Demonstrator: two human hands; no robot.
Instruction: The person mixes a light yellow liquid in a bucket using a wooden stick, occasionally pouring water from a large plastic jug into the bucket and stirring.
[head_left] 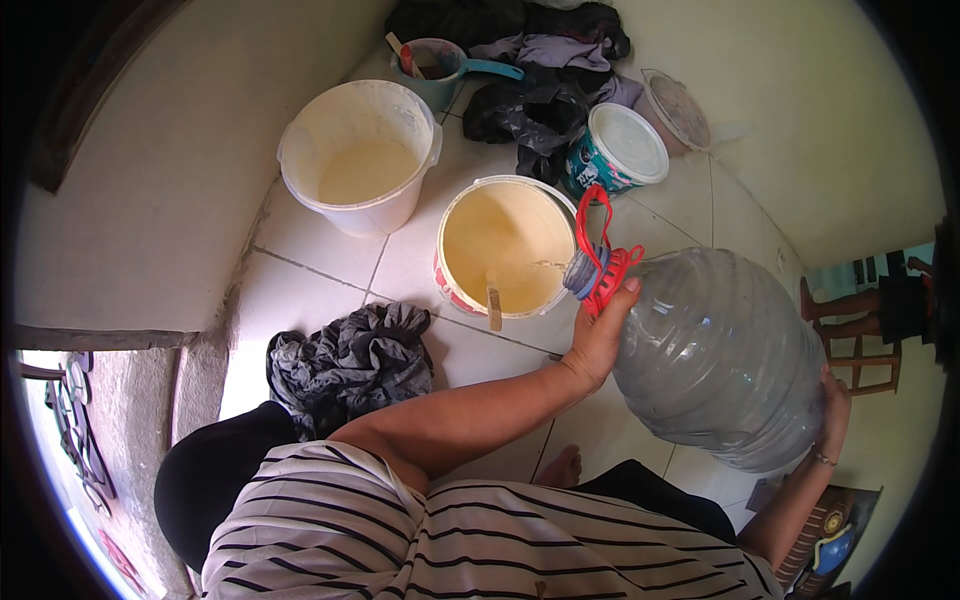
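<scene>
A large clear plastic water jug lies tilted on its side in the air, its mouth over the rim of a round bucket. My left hand is closed around the jug's neck, beside its red carrying handle. At the other end, my right hand holds the jug's base from below, its fingers partly hidden. A thin stream of water runs from the mouth into the bucket. Cream-yellow liquid stands in that bucket, and a flat wooden stick leans on its near rim.
A larger white bucket with pale residue stands to the left. Behind are a teal dipper, a black plastic bag, a lidded teal tub and another pail. Crumpled grey cloth lies nearer. A person's legs and wooden stool show at right.
</scene>
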